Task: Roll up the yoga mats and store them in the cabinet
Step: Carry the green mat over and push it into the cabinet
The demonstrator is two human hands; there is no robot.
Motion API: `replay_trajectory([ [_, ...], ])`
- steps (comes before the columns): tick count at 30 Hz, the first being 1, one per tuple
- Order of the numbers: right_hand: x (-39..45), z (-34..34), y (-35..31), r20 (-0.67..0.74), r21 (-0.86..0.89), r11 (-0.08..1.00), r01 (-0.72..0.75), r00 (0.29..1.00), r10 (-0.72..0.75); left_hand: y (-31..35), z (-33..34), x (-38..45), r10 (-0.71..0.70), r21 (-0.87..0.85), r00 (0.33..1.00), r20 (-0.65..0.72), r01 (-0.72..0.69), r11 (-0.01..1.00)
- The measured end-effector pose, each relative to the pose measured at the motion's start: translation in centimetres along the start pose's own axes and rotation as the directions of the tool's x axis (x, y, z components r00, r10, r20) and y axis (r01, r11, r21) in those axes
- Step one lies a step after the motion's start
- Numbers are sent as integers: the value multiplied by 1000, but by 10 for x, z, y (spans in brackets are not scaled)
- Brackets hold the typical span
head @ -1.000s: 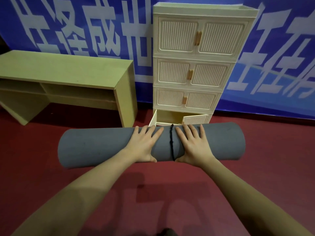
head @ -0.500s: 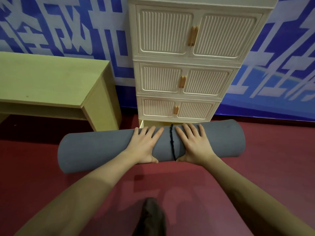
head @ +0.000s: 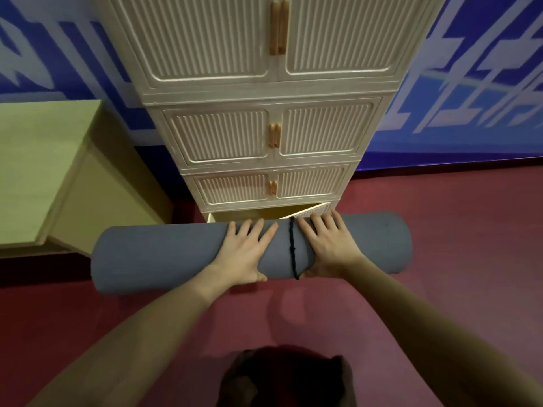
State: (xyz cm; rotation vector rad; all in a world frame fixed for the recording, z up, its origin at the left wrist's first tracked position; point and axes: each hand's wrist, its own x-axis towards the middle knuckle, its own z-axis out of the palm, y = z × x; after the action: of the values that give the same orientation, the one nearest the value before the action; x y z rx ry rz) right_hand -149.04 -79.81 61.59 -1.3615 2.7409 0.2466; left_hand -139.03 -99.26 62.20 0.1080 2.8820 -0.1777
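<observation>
A rolled grey yoga mat (head: 164, 257) lies crosswise in front of me, held off the red floor. A black cord (head: 292, 248) is tied round its middle. My left hand (head: 244, 254) grips the roll just left of the cord, fingers over the top and thumb underneath. My right hand (head: 329, 248) grips it just right of the cord in the same way. Right behind the mat stands the cream cabinet (head: 273, 133) with ribbed doors. Its bottom compartment (head: 244, 214) is open, with its right door (head: 311, 211) swung out. The mat hides most of that opening.
A light wooden desk (head: 44, 171) stands close on the cabinet's left, its corner near the mat's left end. A blue banner wall (head: 470, 83) runs behind. Red floor (head: 440, 230) lies to the right. A dark shape (head: 282, 377), part of my body, shows at the bottom edge.
I have moved forward with the mat, so the cabinet is much nearer and larger. Both hands keep the same hold on the roll. The dark shape has come into view below.
</observation>
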Motion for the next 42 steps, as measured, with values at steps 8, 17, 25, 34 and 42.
replay_trajectory([
  [8, 17, 72, 66, 116, 79, 997, -15, 993, 6, 37, 42, 84, 50, -34, 996, 70, -48, 998],
  [17, 40, 190, 94, 214, 201, 961, -191, 966, 147, 44, 133, 185, 256, -28, 955, 148, -255, 967],
  [25, 37, 306, 96, 264, 206, 939, -273, 940, 215, 77, 239, 240, 355, -40, 912, 205, -354, 934],
  [34, 80, 504, 94, 249, 161, 941, -297, 935, 252, 97, 433, 323, 376, 1, 914, 153, -381, 925],
  [42, 136, 665, 81, 185, 156, 945, -287, 948, 258, 87, 587, 387, 351, 50, 932, 92, -356, 933],
])
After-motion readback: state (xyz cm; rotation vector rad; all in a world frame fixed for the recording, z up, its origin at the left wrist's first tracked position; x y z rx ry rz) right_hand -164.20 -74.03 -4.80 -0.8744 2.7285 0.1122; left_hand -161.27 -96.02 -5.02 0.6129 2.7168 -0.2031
